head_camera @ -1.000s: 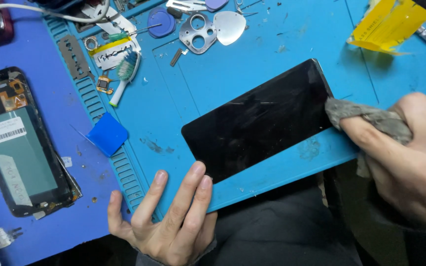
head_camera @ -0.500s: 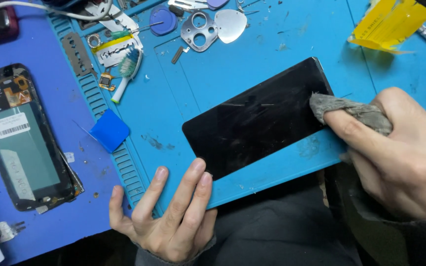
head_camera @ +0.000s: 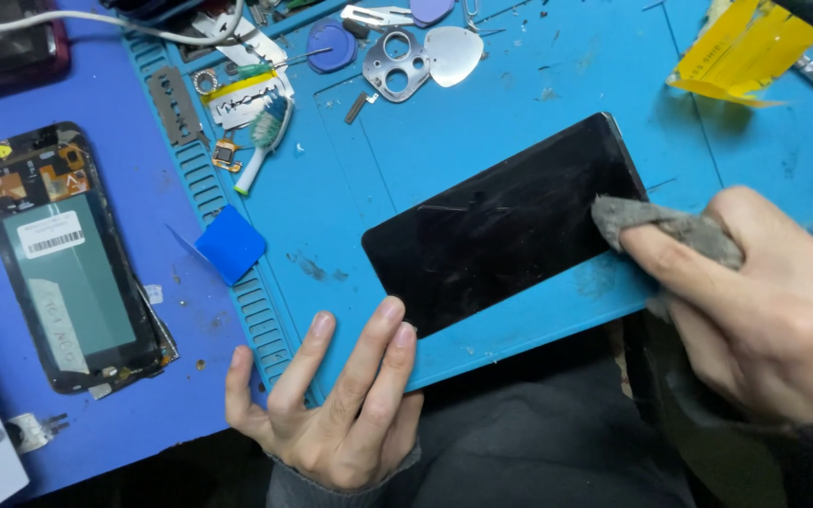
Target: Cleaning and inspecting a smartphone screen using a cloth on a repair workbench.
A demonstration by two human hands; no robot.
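The black phone screen (head_camera: pixel 505 221) is lying flat on the blue work mat (head_camera: pixel 519 103), with its long axis running on a slant from the near left up to the far right. The right hand (head_camera: pixel 764 310) is pinching a grey cloth (head_camera: pixel 665 226) between thumb and fingers and pressing its tip against the screen's right end, so this hand is the one sitting on the screen. The left hand (head_camera: pixel 336 404) is lying spread, palm down, at the mat's near edge, its fingertips resting just beside the screen's near left corner; whether they are touching the glass is hard to tell. Well to the left, an opened phone (head_camera: pixel 68 259) is lying on the purple surface, and a small blue square pick (head_camera: pixel 231 245) is sitting between it and the screen. A toothbrush (head_camera: pixel 261 141), a metal camera frame (head_camera: pixel 397 64) and yellow tape (head_camera: pixel 741 52) are lying along the far side of the mat.
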